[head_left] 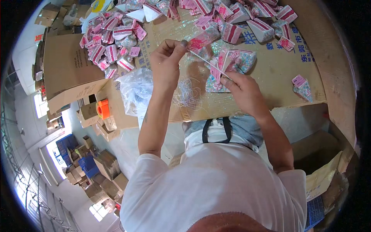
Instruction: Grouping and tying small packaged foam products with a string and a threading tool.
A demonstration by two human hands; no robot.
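A thin white tie (205,61) runs straight and slanting between my two hands. My left hand (167,60) is closed in a pinch at its upper end. Lower right, the fingers of my right hand (244,91) are closed on its other end, beside a small bag (243,62) of pastel glittery bits with pink tags (222,63). Whether the right fingers also grip the bag or a tag cannot be told. A heap of loose white ties or strings (187,94) lies on the cardboard between my forearms, next to a crumpled clear plastic bag (135,91).
Piles of small pink-labelled bags lie at the far left (112,42) and along the far side (232,33) of the cardboard work surface (278,83). One single bag (302,88) sits at the right. An open carton (73,62) and an orange tape roll (103,109) are left.
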